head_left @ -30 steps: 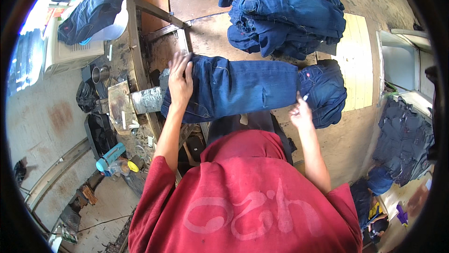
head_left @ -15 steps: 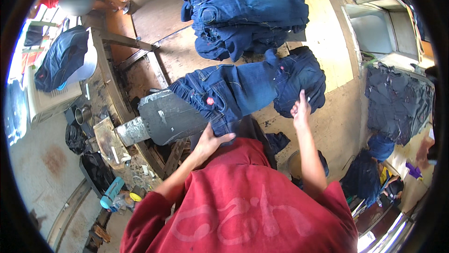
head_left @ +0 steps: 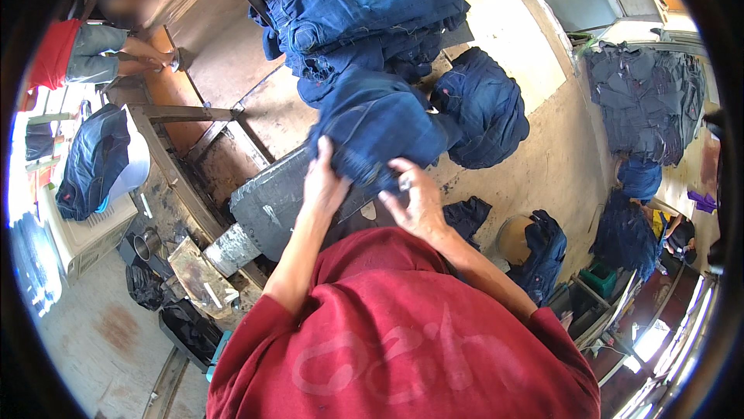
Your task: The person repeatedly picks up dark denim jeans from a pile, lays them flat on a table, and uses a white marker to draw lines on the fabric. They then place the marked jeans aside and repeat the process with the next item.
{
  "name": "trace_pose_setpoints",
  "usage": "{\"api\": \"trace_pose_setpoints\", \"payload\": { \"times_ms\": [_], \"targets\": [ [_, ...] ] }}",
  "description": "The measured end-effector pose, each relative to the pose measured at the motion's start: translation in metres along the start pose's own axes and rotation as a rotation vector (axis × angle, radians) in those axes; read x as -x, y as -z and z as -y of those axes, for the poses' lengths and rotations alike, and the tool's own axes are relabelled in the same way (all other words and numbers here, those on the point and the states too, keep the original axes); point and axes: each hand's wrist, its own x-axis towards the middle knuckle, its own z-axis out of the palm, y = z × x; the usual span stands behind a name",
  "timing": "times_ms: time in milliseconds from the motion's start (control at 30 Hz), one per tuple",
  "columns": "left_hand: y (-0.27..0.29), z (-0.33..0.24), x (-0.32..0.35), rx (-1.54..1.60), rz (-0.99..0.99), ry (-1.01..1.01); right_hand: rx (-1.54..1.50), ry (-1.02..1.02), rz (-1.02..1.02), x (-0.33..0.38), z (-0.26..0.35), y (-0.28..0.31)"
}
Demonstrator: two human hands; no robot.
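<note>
A pair of dark blue jeans (head_left: 384,121) is raised and bunched in front of me, slightly blurred. My left hand (head_left: 322,187) grips its near left edge, thumb on top of the cloth. At the lower right edge, my right hand (head_left: 418,206) has its fingers bent against the denim; a small pale glint shows at the fingers, too small to name. Below the jeans runs a dark padded board (head_left: 271,206) with a worn, silvery narrow end. A rounded bundle of jeans (head_left: 484,109) lies just right of the held pair.
A tall pile of jeans (head_left: 364,16) stands ahead. Dark garments (head_left: 647,105) hang or lie at the right, with a round container (head_left: 514,239) below. A wooden frame (head_left: 182,179) and a cluttered bench end are on the left. Another person (head_left: 93,55) is at far left.
The jeans have come off the board's end and are lifted and bunched. My right hand has moved left to them from the bundle; my left hand has risen with the cloth. The view has turned slightly.
</note>
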Motion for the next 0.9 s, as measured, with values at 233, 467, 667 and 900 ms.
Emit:
{"api": "trace_pose_setpoints", "payload": {
  "times_ms": [233,467,667,900],
  "targets": [
    [0.102,-0.089,0.141,-0.203,-0.332,-0.185,-0.861,-0.258,0.826,-0.006,0.064,-0.054],
    [0.162,-0.063,0.179,-0.928,-0.096,0.101,-0.886,-0.412,0.705,-0.02,0.043,-0.022],
    [0.147,-0.199,0.206,-1.773,-0.615,-0.006,-0.32,-0.417,0.527,-0.034,0.043,-0.006],
    [0.016,-0.158,-0.01,-1.9,0.016,-0.739,-0.053,-0.242,0.335,-0.039,0.081,-0.058]
  ]
}}
